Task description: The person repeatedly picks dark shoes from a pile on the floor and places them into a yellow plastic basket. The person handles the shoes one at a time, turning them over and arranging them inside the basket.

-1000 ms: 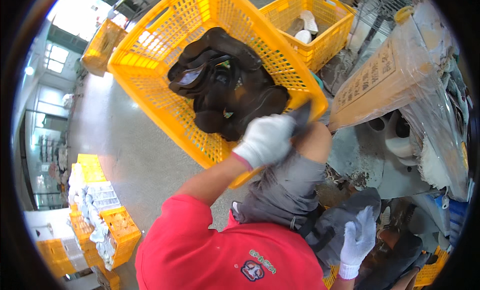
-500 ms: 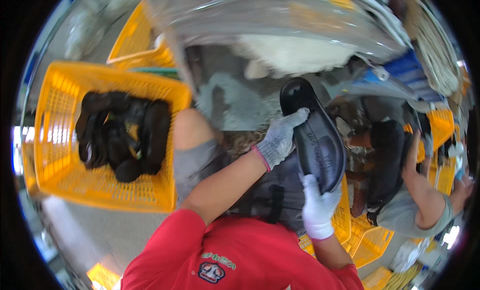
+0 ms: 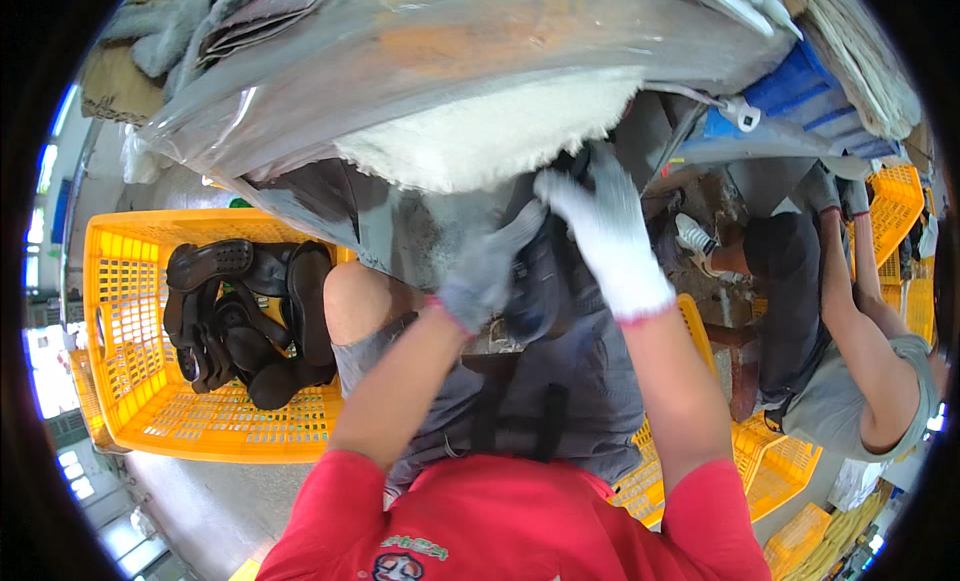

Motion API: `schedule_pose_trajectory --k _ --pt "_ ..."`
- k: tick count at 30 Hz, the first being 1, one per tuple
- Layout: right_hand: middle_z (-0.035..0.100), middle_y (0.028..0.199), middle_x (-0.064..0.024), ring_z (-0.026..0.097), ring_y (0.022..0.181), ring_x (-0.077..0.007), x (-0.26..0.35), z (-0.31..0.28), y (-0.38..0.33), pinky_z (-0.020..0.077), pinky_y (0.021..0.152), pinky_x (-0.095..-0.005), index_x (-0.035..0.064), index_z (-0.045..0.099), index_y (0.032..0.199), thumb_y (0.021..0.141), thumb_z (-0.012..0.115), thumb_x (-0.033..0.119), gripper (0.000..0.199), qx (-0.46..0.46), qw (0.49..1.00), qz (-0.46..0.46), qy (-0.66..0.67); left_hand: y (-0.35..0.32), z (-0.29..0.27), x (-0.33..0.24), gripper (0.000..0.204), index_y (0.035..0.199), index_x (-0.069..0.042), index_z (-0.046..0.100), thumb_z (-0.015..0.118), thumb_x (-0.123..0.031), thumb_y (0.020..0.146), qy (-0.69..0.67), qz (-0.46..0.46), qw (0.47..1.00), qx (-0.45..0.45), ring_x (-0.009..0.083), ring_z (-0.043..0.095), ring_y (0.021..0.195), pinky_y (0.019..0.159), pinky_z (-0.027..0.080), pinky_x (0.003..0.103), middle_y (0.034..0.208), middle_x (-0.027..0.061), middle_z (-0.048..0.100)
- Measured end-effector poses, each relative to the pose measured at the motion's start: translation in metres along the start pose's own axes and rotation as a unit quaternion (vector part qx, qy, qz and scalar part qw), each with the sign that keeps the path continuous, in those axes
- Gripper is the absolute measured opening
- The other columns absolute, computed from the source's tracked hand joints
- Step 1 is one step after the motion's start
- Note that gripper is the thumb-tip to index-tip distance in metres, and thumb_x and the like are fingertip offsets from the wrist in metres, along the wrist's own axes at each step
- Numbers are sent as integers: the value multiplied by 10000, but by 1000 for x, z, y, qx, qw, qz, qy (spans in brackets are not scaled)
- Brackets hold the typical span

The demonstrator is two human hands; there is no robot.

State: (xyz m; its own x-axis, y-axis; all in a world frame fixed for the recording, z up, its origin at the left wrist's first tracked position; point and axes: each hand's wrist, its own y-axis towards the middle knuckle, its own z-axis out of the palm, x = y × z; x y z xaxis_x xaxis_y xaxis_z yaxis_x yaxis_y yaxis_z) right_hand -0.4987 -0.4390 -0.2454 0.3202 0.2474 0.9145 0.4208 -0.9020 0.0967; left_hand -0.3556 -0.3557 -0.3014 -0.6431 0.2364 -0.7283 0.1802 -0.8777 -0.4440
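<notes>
- Near centre, the left hand (image 3: 482,273) in a grey glove curls around a dark shoe part (image 3: 535,281).
- At one o'clock, the right hand (image 3: 603,226) in a white glove grips its upper end.
- At nine o'clock, a yellow crate (image 3: 120,381) holds black soles (image 3: 245,321).

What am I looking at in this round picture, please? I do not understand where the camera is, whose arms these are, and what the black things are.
The camera sits on a person's head and looks down, so the picture bends at its rim. The red shirt and the two forearms from below belong to that person. The left hand, in a grey glove, and the right hand, in a white glove, both grip a dark shoe part in front of a grey machine; the part is mostly hidden. At the left stands a yellow crate holding black soles. At the right, another person bends over more yellow crates.
</notes>
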Motion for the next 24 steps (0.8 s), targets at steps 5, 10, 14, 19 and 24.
schedule_pose_trajectory --k 5,10,14,19,24 --pt "669 1435 -247 659 1326 -327 4 -14 -52 496 1141 -410 -44 540 1529 836 799 196 778 -137 990 -18 2 43 63 26 362 1348 56 679 643 -219 1115 -142 38 989 -16 214 684 1166 1048 578 399 1289 114 723" --pt "691 1385 -291 683 1259 -426 -44 -14 -2 522 1094 -451 -50 605 1467 838 758 264 719 -192 970 -33 -143 67 13 3 649 1512 12 583 696 -455 1076 216 74 973 -33 257 655 1226 1085 516 380 1365 114 707" --pt "742 1130 -356 714 1133 -498 -29 -12 45 561 1017 -519 -76 740 1113 870 734 357 497 -97 984 78 -129 37 -31 1 884 1527 72 518 696 -622 1010 416 130 900 16 271 639 1204 1097 495 378 1343 210 665" --pt "709 1320 -292 683 1245 -460 29 -14 -18 525 1078 -489 -40 675 1381 856 806 320 650 -22 999 31 24 36 11 36 492 1494 -11 567 742 -168 1062 -39 121 987 98 130 652 1121 969 555 294 1273 58 697" --pt "729 1380 -144 617 1391 -361 31 -35 -71 387 1213 -597 58 729 1379 802 825 195 600 114 839 -214 -487 41 18 29 503 1360 62 675 776 -301 1026 14 98 988 116 216 725 1072 982 598 348 1302 140 736"
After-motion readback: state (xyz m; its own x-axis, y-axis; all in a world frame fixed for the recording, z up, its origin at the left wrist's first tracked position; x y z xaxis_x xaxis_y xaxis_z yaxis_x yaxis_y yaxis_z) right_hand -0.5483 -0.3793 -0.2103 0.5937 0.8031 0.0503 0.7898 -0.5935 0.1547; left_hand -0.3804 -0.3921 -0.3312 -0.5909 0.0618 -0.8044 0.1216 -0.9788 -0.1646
